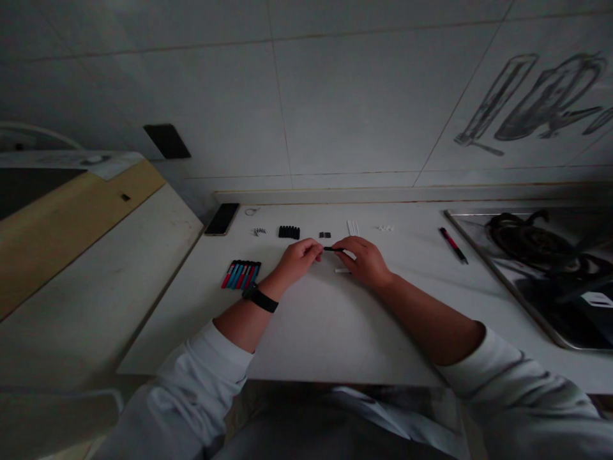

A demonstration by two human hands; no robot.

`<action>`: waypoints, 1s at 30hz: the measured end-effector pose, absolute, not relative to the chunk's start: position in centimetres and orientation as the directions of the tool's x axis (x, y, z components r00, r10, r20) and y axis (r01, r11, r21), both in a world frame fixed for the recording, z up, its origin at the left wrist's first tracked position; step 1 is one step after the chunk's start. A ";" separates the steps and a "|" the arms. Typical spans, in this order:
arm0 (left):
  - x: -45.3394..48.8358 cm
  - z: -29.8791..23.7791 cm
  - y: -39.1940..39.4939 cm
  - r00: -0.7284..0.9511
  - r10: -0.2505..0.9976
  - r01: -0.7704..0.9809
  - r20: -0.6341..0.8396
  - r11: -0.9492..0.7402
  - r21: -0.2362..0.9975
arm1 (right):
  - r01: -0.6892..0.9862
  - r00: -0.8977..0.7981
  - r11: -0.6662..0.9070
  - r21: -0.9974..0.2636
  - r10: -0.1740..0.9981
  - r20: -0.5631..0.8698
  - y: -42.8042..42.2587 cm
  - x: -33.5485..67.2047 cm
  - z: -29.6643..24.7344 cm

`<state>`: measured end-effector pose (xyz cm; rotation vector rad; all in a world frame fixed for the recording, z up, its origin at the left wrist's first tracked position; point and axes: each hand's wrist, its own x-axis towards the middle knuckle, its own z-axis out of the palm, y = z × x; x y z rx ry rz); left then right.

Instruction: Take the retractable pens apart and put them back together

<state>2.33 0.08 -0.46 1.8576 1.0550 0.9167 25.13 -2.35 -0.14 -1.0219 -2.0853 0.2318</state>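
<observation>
My right hand [366,260] pinches a thin black pen part [330,248] between thumb and fingers. The part's left end reaches the fingertips of my left hand [301,257], whose fingers are closed; what they hold is hidden. Just under the right fingers lies a short white stick [341,271]. Behind the hands sit small dark pieces [325,235], a row of black ribbed pieces [289,232], thin white tubes [353,228] and small white bits [385,228]. Red and blue pen barrels with black ends [241,275] lie side by side near my left wrist.
A phone [222,219] lies at the counter's back left, near a thin ring [251,211] and small metal springs [259,232]. To the right are a red and black pen [453,245] and a gas stove [527,281]. A tiled wall [354,108] closes off the back.
</observation>
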 end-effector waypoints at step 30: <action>2.0 -1.0 0.5 0.329 0.854 0.386 0.403 -0.511 0.768 | 0.589 -0.331 0.570 -0.573 0.817 0.473 -1.7 25.5 -0.9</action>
